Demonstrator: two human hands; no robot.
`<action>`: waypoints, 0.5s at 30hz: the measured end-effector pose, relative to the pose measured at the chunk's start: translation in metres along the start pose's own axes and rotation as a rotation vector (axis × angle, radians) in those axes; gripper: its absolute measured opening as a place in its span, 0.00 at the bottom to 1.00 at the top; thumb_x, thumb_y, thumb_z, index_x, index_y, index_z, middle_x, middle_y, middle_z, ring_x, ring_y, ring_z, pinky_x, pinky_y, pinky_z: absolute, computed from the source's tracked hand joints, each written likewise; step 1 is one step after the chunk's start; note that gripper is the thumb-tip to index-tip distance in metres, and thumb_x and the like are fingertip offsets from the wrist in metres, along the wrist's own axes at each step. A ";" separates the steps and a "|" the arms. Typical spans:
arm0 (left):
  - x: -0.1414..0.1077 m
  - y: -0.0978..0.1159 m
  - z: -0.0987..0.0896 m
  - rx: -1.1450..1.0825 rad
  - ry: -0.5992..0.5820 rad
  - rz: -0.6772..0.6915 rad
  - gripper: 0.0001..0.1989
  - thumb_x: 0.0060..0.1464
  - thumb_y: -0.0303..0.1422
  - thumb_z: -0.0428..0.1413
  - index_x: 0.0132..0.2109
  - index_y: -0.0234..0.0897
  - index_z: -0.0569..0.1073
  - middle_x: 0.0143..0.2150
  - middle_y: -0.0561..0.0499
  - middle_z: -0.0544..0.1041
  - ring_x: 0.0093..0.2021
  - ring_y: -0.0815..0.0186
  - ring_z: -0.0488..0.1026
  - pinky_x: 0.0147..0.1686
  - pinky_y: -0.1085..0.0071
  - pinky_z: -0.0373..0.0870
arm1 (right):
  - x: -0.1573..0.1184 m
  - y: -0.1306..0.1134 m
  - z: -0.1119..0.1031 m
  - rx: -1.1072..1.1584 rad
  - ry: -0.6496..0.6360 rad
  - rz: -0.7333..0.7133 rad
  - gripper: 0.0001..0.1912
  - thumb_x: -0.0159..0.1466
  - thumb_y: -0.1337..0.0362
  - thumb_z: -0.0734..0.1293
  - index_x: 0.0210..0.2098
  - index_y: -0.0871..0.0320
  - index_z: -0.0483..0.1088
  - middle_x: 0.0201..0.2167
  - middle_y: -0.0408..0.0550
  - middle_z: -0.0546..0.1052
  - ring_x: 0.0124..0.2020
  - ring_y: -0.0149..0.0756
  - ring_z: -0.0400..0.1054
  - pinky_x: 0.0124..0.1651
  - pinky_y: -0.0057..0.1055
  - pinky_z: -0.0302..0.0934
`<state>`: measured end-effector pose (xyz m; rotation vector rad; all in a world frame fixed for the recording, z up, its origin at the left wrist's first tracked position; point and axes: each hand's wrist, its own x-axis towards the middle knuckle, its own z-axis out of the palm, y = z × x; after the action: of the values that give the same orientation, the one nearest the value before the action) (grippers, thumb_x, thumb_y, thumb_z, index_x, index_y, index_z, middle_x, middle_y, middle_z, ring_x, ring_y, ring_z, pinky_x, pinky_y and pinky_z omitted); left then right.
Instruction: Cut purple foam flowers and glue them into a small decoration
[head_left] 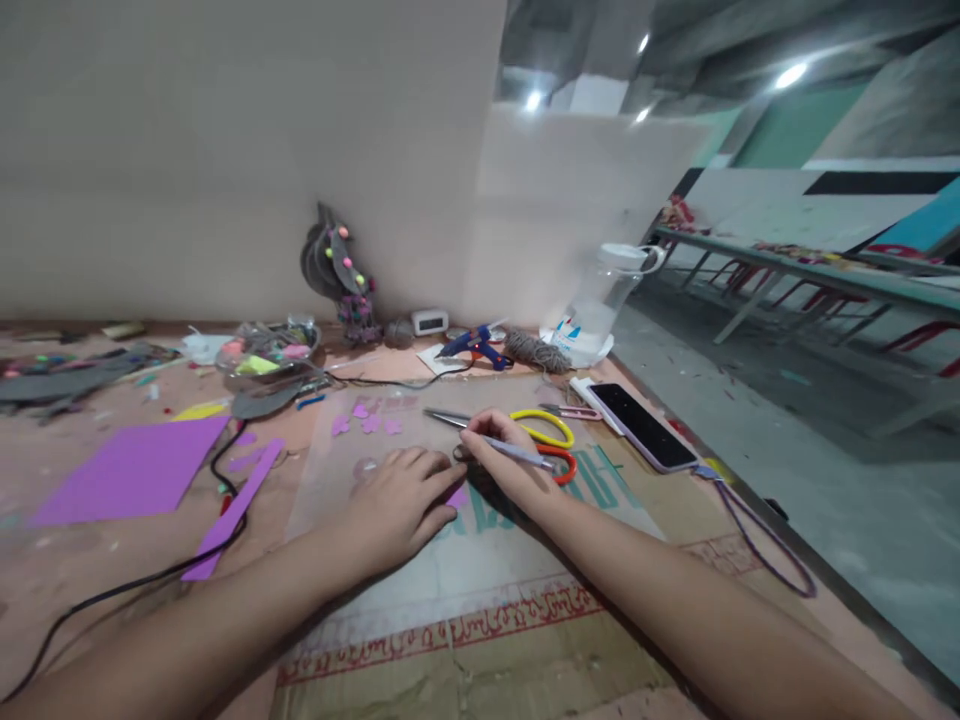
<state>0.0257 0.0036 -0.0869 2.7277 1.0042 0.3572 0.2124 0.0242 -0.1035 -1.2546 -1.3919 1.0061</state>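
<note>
My left hand (pixel 409 500) lies palm down on a plastic-covered cardboard sheet (pixel 360 620), fingers spread, over a small purple piece (pixel 456 496). To its right my right hand (pixel 510 455) is closed round a light purple pen (pixel 517 452), its fingertips close to my left fingers. Scissors with yellow and orange handles (pixel 551 428) lie beyond and partly under my right hand. Several small purple cut-outs (pixel 370 422) rest on the sheet beyond my left hand. What the pen tip touches is hidden.
Purple paper (pixel 135 468), a purple strip (pixel 236 510) and a black cord lie left. Along the back are a bowl of scraps (pixel 266 352), a blue glue gun (pixel 476 345), grey yarn (pixel 536 352) and a clear jug (pixel 600 295). A phone (pixel 643 425) lies near the right edge.
</note>
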 end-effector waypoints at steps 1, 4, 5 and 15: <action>0.003 0.002 -0.003 -0.006 -0.023 0.001 0.18 0.63 0.38 0.49 0.57 0.40 0.70 0.52 0.43 0.72 0.53 0.53 0.67 0.51 0.55 0.65 | 0.000 -0.001 0.000 -0.004 0.000 -0.012 0.07 0.57 0.60 0.66 0.32 0.56 0.66 0.27 0.41 0.71 0.29 0.33 0.69 0.31 0.28 0.62; 0.010 0.007 -0.012 -0.010 -0.076 0.006 0.14 0.60 0.35 0.52 0.51 0.41 0.75 0.46 0.45 0.74 0.48 0.54 0.69 0.47 0.59 0.67 | -0.001 -0.004 -0.001 -0.027 0.004 -0.040 0.06 0.57 0.61 0.65 0.31 0.57 0.67 0.25 0.41 0.71 0.28 0.34 0.68 0.30 0.29 0.61; 0.012 0.009 -0.014 -0.007 -0.081 0.004 0.12 0.59 0.33 0.53 0.49 0.40 0.76 0.44 0.45 0.74 0.46 0.55 0.70 0.45 0.60 0.68 | -0.002 -0.004 -0.002 -0.037 0.009 -0.048 0.05 0.57 0.61 0.65 0.30 0.57 0.67 0.25 0.41 0.71 0.27 0.34 0.68 0.30 0.29 0.61; 0.013 0.012 -0.007 -0.077 -0.017 -0.044 0.06 0.56 0.29 0.55 0.40 0.36 0.75 0.41 0.45 0.77 0.41 0.58 0.73 0.42 0.63 0.68 | 0.000 0.000 -0.003 -0.109 0.027 -0.089 0.06 0.58 0.61 0.64 0.30 0.57 0.66 0.25 0.41 0.70 0.28 0.35 0.66 0.30 0.29 0.58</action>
<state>0.0404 0.0041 -0.0752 2.6317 1.0227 0.3574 0.2158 0.0237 -0.1032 -1.2691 -1.4854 0.8589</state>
